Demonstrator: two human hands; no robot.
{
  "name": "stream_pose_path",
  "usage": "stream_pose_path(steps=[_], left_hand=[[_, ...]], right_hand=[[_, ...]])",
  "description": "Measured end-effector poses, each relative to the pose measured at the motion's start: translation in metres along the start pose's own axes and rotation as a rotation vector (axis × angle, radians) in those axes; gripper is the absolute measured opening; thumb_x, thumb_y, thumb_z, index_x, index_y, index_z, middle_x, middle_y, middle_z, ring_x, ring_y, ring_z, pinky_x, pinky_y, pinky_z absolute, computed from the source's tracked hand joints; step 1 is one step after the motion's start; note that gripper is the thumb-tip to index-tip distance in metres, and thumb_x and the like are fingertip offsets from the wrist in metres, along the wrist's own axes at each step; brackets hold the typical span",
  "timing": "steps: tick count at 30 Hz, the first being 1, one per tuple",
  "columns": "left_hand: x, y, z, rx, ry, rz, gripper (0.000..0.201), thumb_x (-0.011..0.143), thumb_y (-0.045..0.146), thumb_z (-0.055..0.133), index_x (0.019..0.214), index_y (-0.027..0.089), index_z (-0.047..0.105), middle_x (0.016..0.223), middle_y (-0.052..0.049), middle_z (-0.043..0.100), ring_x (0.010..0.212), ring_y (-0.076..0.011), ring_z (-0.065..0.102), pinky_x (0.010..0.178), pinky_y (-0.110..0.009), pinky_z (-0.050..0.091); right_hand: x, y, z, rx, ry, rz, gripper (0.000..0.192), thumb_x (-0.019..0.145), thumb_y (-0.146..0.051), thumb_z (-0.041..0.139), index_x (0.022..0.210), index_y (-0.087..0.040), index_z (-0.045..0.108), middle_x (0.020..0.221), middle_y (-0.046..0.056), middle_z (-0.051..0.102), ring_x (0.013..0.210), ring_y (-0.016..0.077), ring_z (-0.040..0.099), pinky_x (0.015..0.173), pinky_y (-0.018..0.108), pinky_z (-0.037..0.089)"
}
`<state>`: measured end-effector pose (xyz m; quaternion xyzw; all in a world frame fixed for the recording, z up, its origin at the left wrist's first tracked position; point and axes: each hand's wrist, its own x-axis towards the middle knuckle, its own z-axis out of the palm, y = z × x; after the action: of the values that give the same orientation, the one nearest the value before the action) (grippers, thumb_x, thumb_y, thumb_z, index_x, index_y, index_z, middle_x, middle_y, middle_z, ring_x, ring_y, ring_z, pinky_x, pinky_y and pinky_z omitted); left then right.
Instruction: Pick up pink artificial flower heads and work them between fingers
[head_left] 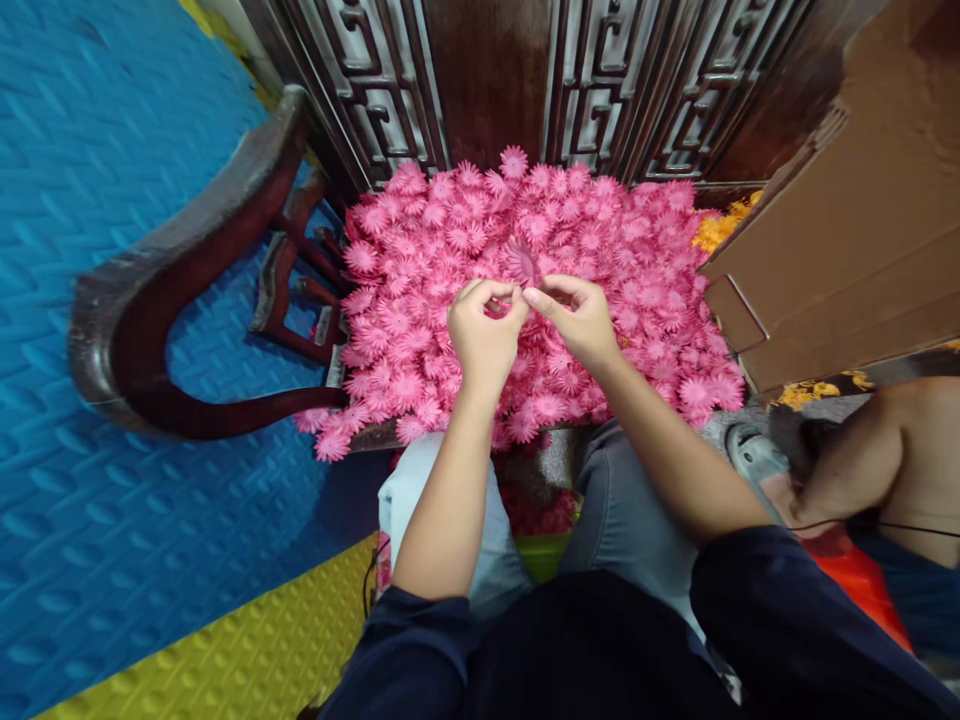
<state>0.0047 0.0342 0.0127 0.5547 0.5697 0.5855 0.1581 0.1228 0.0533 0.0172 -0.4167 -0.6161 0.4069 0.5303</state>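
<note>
A dusky pink artificial flower [523,262] stands up from the fingertips of both hands, its spiky petals fanned out and pointing away from me. My left hand [487,328] pinches its base between thumb and forefinger. Right beside it, my right hand [583,318] pinches at the same spot, and the two sets of fingertips touch. Exactly how the base sits between the fingers is hidden. Beneath both hands spreads a thick heap of bright pink artificial flowers [420,290], covering the dark wooden bench seat.
At the left a curved wooden armrest [127,330] rises over blue textured mats [60,480]. A carved wooden back [491,80] stands behind the heap. On the right are a cardboard box [862,220], yellow-orange flowers [721,230] and another person's bent leg [892,450].
</note>
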Motion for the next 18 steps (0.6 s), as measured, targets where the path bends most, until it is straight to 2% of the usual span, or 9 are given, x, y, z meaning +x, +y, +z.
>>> stream_pose_path(steps=[4,11,14,18], left_hand=[[0.0008,-0.0022,0.001,0.0,0.006,-0.005,0.009,0.072,0.018,0.063,0.063,0.018,0.063,0.065,0.001,0.061,0.06,-0.0103,0.048,0.062,-0.025,0.039],[0.0001,-0.0005,0.0015,0.069,-0.065,0.021,0.007,0.076,0.021,0.062,0.073,0.02,0.068,0.074,0.001,0.067,0.063,-0.0111,0.053,0.069,-0.026,0.042],[-0.0003,-0.0002,0.0011,0.092,-0.106,0.076,0.01,0.081,0.026,0.061,0.081,0.021,0.069,0.082,-0.001,0.068,0.07,-0.0137,0.056,0.075,-0.029,0.042],[0.0001,-0.0016,0.0004,0.129,-0.165,0.113,0.014,0.086,0.03,0.055,0.082,0.021,0.066,0.087,-0.004,0.067,0.078,-0.0178,0.057,0.078,-0.031,0.039]], right_hand=[[0.0001,-0.0005,0.0008,-0.039,-0.02,-0.047,0.042,0.072,-0.057,0.063,0.066,-0.015,0.063,0.066,-0.001,0.06,0.066,0.0104,0.054,0.066,0.025,0.045],[-0.0002,0.003,0.0001,-0.125,0.129,-0.043,0.044,0.08,-0.057,0.055,0.062,-0.017,0.056,0.059,-0.002,0.053,0.058,0.0093,0.047,0.06,0.025,0.039],[0.0001,0.0031,-0.0026,-0.149,0.13,-0.03,0.045,0.081,-0.057,0.053,0.059,-0.018,0.051,0.057,-0.002,0.05,0.056,0.0095,0.044,0.059,0.026,0.037],[0.0003,0.0037,-0.0057,-0.185,0.106,-0.06,0.046,0.083,-0.06,0.048,0.061,-0.02,0.048,0.059,-0.002,0.046,0.06,0.0111,0.042,0.063,0.027,0.037]])
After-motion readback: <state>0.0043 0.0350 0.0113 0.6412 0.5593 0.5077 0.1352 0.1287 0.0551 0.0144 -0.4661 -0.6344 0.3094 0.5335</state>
